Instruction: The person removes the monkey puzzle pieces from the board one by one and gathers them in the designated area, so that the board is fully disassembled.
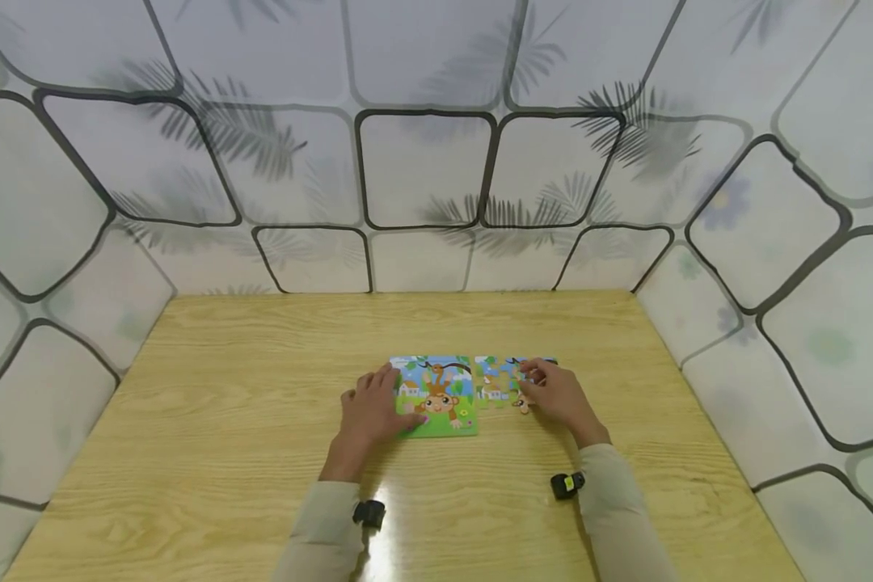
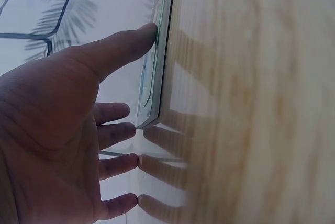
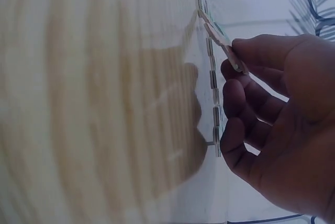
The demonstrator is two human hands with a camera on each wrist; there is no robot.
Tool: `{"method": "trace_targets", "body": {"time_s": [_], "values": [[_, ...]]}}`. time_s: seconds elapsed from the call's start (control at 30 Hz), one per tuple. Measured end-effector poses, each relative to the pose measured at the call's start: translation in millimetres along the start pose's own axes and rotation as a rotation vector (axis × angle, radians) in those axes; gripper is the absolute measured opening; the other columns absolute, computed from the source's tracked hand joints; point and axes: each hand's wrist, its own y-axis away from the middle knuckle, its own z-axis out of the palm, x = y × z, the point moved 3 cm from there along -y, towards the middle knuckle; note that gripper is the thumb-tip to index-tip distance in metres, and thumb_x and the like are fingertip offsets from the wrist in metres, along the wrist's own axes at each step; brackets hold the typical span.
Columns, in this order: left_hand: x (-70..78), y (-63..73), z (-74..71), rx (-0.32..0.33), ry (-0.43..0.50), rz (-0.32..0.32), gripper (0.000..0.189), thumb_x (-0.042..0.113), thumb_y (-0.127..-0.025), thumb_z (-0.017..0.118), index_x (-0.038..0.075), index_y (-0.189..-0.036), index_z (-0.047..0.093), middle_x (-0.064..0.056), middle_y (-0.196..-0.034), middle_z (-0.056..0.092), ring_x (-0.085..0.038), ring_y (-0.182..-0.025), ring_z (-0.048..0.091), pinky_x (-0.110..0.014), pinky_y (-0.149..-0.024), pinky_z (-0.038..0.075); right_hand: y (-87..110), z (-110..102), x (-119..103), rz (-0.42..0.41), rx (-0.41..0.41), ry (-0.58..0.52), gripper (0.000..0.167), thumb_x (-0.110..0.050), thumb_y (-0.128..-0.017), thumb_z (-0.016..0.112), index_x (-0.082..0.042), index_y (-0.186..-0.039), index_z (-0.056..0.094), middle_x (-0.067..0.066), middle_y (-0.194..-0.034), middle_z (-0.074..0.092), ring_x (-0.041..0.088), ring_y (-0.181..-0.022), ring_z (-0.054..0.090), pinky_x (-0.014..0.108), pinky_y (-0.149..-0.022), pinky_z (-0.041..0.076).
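A square picture board (image 1: 447, 420) showing a hanging monkey lies on the table. My left hand (image 1: 369, 411) is at its left edge, thumb resting on the face and fingers spread straight along the side. In the left wrist view the board (image 2: 157, 72) appears edge-on under the thumb. Right of the board, a partly joined jigsaw (image 1: 491, 380) bears the same scene. My right hand (image 1: 558, 396) pinches a jigsaw piece (image 3: 234, 59) between thumb and index finger. That piece is tilted up from the flat row of pieces (image 3: 213, 80); the other fingers curl beside them.
The wooden table (image 1: 247, 388) meets a wall (image 1: 422, 170) with a pattern of rounded blocks and leaves at the back and both sides. A small black wrist camera (image 1: 369, 514) is on the left wrist, another black camera (image 1: 566, 486) on the right.
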Motion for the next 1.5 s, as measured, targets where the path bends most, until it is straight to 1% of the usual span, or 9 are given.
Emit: {"method": "trace_targets", "body": {"time_s": [0.3, 0.53, 0.63, 0.8, 1.0, 1.13, 1.23, 1.37, 1.5], "values": [[-1.0, -0.5, 1.1, 0.002, -0.004, 0.001, 0.089, 0.054, -0.075, 0.077, 0.013, -0.146, 0.042, -0.007, -0.158, 0.032, -0.038, -0.14, 0.033, -0.067, -0.103, 0.031, -0.1, -1, -2, -0.016, 0.002, 0.04, 0.025, -0.023, -0.092, 0.066, -0.009, -0.113, 0.066, 0.006, -0.096, 0.068, 0.022, -0.089, 0.064, 0.042, -0.076, 0.052], [2.8, -0.1, 1.6, -0.046, -0.033, 0.017, 0.084, 0.053, -0.079, 0.074, 0.014, -0.146, 0.042, -0.005, -0.158, 0.031, -0.035, -0.142, 0.031, -0.067, -0.106, 0.027, -1.4, 0, -3, -0.047, 0.024, 0.063, 0.025, -0.018, -0.09, 0.067, -0.006, -0.112, 0.068, 0.011, -0.101, 0.068, 0.027, -0.093, 0.065, 0.045, -0.08, 0.053], [3.6, 0.7, 0.6, -0.055, -0.055, 0.016, 0.082, 0.054, -0.08, 0.072, 0.012, -0.144, 0.045, -0.006, -0.159, 0.031, -0.035, -0.142, 0.031, -0.066, -0.106, 0.029, -1.7, 3, -9, -0.064, 0.022, 0.055, 0.023, -0.017, -0.09, 0.066, -0.007, -0.111, 0.068, 0.009, -0.098, 0.067, 0.023, -0.087, 0.065, 0.043, -0.076, 0.054], [3.0, 0.2, 0.3, -0.061, -0.068, 0.013, 0.08, 0.054, -0.081, 0.071, 0.011, -0.144, 0.047, -0.006, -0.159, 0.03, -0.035, -0.142, 0.031, -0.067, -0.105, 0.03, -3.8, 16, -32, -0.118, -0.016, 0.03, 0.02, -0.018, -0.092, 0.063, -0.01, -0.109, 0.07, 0.004, -0.085, 0.063, 0.016, -0.072, 0.055, 0.035, -0.066, 0.048], [0.9, -1.9, 4.1, -0.061, -0.083, 0.011, 0.081, 0.056, -0.081, 0.07, 0.012, -0.144, 0.046, -0.005, -0.159, 0.029, -0.034, -0.142, 0.031, -0.066, -0.104, 0.031, -10.3, 37, -61, -0.186, -0.055, 0.05, 0.023, -0.019, -0.092, 0.064, -0.01, -0.112, 0.07, -0.001, -0.086, 0.064, 0.012, -0.076, 0.055, 0.039, -0.077, 0.049], [1.0, -3.3, 6.5, -0.061, -0.093, 0.018, 0.082, 0.058, -0.081, 0.069, 0.012, -0.144, 0.045, -0.005, -0.159, 0.03, -0.034, -0.142, 0.031, -0.065, -0.103, 0.032, -11.1, 45, -74, -0.179, -0.116, 0.051, 0.029, -0.018, -0.09, 0.065, -0.01, -0.118, 0.068, -0.002, -0.084, 0.06, 0.013, -0.074, 0.051, 0.034, -0.069, 0.046], [1.5, -3.1, 6.4, -0.055, -0.086, 0.019, 0.081, 0.058, -0.08, 0.069, 0.012, -0.143, 0.046, -0.006, -0.158, 0.031, -0.034, -0.142, 0.032, -0.065, -0.102, 0.033, -11.5, 49, -80, -0.18, -0.157, 0.085, 0.033, -0.023, -0.09, 0.068, -0.011, -0.121, 0.066, -0.002, -0.085, 0.057, 0.014, -0.075, 0.048, 0.032, -0.068, 0.042], [1.8, -1.9, 5.2, -0.044, -0.083, 0.018, 0.081, 0.058, -0.08, 0.07, 0.011, -0.142, 0.048, -0.006, -0.157, 0.032, -0.035, -0.141, 0.033, -0.065, -0.103, 0.033, -12.8, 52, -84, -0.168, -0.208, 0.133, 0.041, -0.031, -0.089, 0.07, -0.011, -0.125, 0.064, 0.001, -0.092, 0.053, 0.016, -0.08, 0.047, 0.033, -0.07, 0.043], [2.5, -1.4, 5.0, -0.038, -0.08, 0.022, 0.08, 0.058, -0.08, 0.07, 0.012, -0.141, 0.048, -0.006, -0.157, 0.032, -0.035, -0.141, 0.033, -0.065, -0.103, 0.033, -14.8, 53, -85, -0.133, -0.236, 0.154, 0.039, -0.03, -0.09, 0.069, -0.011, -0.123, 0.064, 0.003, -0.098, 0.054, 0.017, -0.084, 0.05, 0.035, -0.075, 0.047]]}}
